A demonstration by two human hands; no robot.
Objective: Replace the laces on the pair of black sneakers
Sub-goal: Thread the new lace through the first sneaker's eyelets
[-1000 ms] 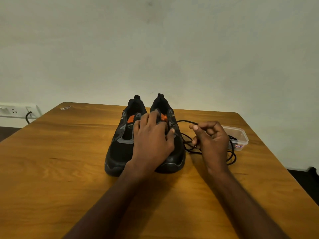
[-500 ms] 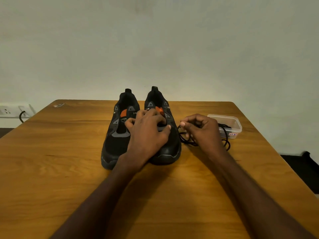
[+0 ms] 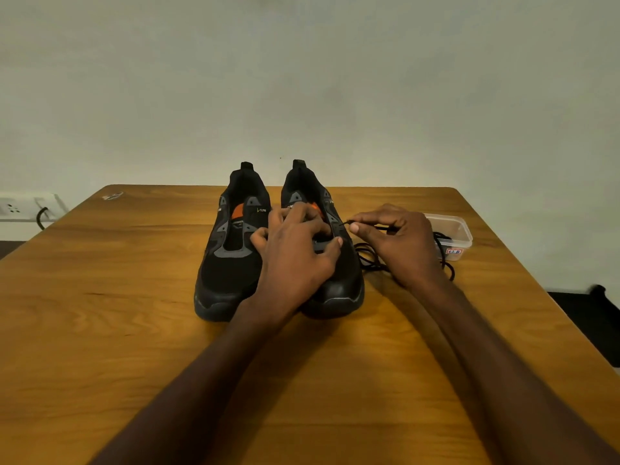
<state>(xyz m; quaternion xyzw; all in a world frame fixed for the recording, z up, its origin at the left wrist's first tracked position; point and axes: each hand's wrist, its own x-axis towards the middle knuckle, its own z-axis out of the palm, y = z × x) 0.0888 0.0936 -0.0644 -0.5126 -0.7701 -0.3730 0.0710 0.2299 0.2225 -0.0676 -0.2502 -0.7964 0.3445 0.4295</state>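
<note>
A clear plastic container (image 3: pixel 451 233) is seen near the table's right edge; a dark coil is held in it, apparently part of the black lace (image 3: pixel 369 260) that spills over its near rim and loops across the wooden table (image 3: pixel 100 313) toward the sneakers. A small white label with red lettering is stuck on the container's front wall; the characters are too small to be read with certainty. The pair of black sneakers is set side by side at the table's middle, toes toward the viewer. Short pale brand lettering is printed on the eyelet panel of the left sneaker (image 3: pixel 228 260), but it cannot be made out. Orange lining is visible inside both shoes. The right sneaker (image 3: pixel 342 280) is gripped over its tongue by the left hand (image 3: pixel 295 256), fingers curled into the opening. The lace's tip is pinched between thumb and forefinger of the right hand (image 3: pixel 399 243), just beside the right sneaker's eyelets. A wall socket (image 3: pixel 20 207) with a plugged cable is seen at far left.
</note>
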